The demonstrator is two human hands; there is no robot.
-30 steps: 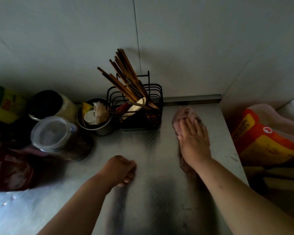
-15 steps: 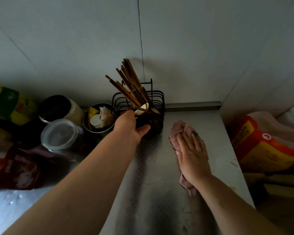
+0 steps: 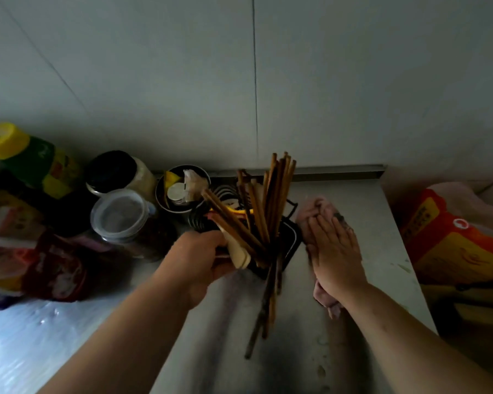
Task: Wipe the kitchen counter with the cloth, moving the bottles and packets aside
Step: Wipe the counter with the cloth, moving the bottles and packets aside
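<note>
My left hand (image 3: pixel 202 260) grips the black wire utensil holder (image 3: pixel 289 241) full of wooden chopsticks (image 3: pixel 271 200), lifted and tilted toward me above the steel counter (image 3: pixel 382 240). My right hand (image 3: pixel 335 251) presses flat on a pink cloth (image 3: pixel 315 207) on the counter, just right of the holder. At the left stand a yellow-capped green bottle (image 3: pixel 32 160), a dark-lidded jar (image 3: pixel 111 172), a clear-lidded jar (image 3: pixel 120 216) and red packets (image 3: pixel 54 268).
A steel cup (image 3: pixel 180 191) with small items stands by the back wall. An orange and yellow sack (image 3: pixel 456 237) leans beyond the counter's right edge. Grey wall panels rise behind. Bare steel lies in front between my arms.
My left hand went from resting on the counter to the holder, took hold of it and lifted it, tilting it toward me. My right hand with the cloth slid a little nearer.
</note>
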